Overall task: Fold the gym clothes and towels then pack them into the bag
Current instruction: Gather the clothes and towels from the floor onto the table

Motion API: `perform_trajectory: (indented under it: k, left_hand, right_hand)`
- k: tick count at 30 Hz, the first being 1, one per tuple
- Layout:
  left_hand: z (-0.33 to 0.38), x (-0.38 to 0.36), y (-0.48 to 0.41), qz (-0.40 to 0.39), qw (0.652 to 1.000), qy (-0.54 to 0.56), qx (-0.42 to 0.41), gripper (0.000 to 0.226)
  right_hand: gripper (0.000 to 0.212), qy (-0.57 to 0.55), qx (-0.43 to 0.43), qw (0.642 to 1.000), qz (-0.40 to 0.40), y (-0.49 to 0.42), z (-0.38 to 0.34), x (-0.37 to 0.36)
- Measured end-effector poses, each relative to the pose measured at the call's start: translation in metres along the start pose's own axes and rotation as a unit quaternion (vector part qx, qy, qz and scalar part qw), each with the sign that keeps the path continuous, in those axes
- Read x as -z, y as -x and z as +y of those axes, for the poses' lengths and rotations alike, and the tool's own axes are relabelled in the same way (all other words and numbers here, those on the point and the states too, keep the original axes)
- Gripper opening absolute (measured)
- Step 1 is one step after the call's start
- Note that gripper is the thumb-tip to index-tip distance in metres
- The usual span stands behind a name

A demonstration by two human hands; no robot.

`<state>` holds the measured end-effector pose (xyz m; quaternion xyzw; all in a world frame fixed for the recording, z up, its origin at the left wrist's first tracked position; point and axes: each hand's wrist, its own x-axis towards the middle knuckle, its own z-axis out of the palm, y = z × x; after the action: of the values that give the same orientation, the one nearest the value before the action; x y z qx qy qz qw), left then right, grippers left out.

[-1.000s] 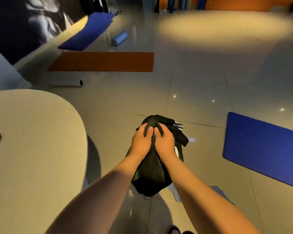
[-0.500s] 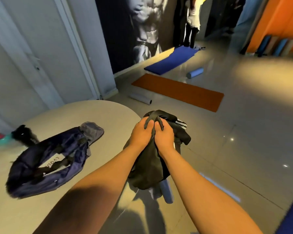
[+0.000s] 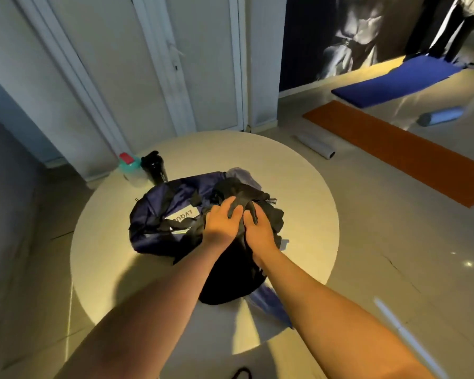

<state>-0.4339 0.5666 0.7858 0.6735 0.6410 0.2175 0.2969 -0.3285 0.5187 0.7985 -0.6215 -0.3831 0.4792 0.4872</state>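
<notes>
Left hand and right hand both clutch the wadded black clothes right over the bag's near end, so I'd bet the dangling tail snags its rim or goes in unfolded.

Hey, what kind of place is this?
Most likely a gym or fitness studio: a blue mat and an orange mat lie on the floor, a rolled mat lies near them, and a muscular-torso mural covers the wall.
</notes>
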Motion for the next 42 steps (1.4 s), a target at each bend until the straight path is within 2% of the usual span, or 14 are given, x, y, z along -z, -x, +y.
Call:
perform_trajectory:
  k: [4, 6, 8, 10, 12, 17, 21, 25, 30, 33, 35, 37, 40, 42]
  left_hand:
    - [-0.053, -0.023, 0.017, -0.117, 0.991, -0.032, 0.050, 0.054]
    - [-0.076, -0.044, 0.027, -0.154, 0.984, -0.045, 0.074, 0.058]
    - [-0.089, -0.060, 0.032, -0.159, 0.985, -0.040, 0.048, 0.063]
    - [-0.095, -0.071, 0.030, -0.171, 0.985, -0.025, 0.027, 0.067]
    - [-0.100, -0.080, 0.024, -0.181, 0.983, -0.023, 0.023, 0.070]
    - [-0.103, -0.085, 0.009, -0.202, 0.979, -0.028, -0.007, 0.066]
    - [-0.118, -0.088, -0.019, -0.172, 0.983, -0.049, -0.047, 0.064]
    - [-0.121, -0.087, -0.056, -0.145, 0.986, -0.075, -0.027, 0.063]
    - [-0.102, -0.076, -0.062, -0.144, 0.986, -0.079, 0.044, 0.060]
    - [-0.090, -0.075, -0.038, -0.076, 0.992, -0.093, 0.037, 0.059]
    - [-0.081, -0.076, -0.019, -0.019, 0.995, -0.100, 0.010, 0.058]
    - [-0.066, -0.080, -0.003, 0.005, 0.994, -0.101, -0.027, 0.053]
    - [-0.041, -0.093, 0.016, -0.005, 0.992, -0.070, -0.103, 0.038]
    - [-0.027, -0.110, 0.028, -0.067, 0.989, 0.001, -0.133, 0.032]
  right_hand:
    - [0.051, 0.058, -0.126, 0.989, -0.047, 0.006, 0.058, -0.013]
    - [0.051, 0.165, -0.156, 0.974, -0.012, 0.006, 0.082, -0.007]
    - [0.053, 0.279, -0.195, 0.940, 0.022, 0.006, 0.103, 0.001]
    - [0.057, 0.260, -0.275, 0.925, 0.031, 0.009, 0.119, 0.004]
    - [0.061, 0.174, -0.318, 0.931, 0.046, 0.011, 0.135, 0.003]
    - [0.053, 0.025, -0.263, 0.962, 0.064, 0.000, 0.150, -0.015]
    - [0.052, -0.044, -0.265, 0.962, 0.053, -0.025, 0.147, -0.029]
    - [0.052, -0.088, -0.254, 0.963, 0.032, -0.055, 0.136, -0.041]
    - [0.051, -0.030, -0.231, 0.971, 0.059, -0.063, 0.127, -0.046]
    - [0.051, 0.007, -0.210, 0.973, 0.090, -0.050, 0.125, -0.033]
    - [0.050, 0.020, -0.199, 0.974, 0.111, -0.037, 0.124, -0.017]
    - [0.049, 0.036, -0.198, 0.971, 0.129, -0.023, 0.124, 0.000]
    - [0.046, 0.064, -0.202, 0.967, 0.141, 0.003, 0.123, 0.025]
    - [0.043, 0.068, -0.203, 0.965, 0.152, 0.021, 0.124, 0.045]
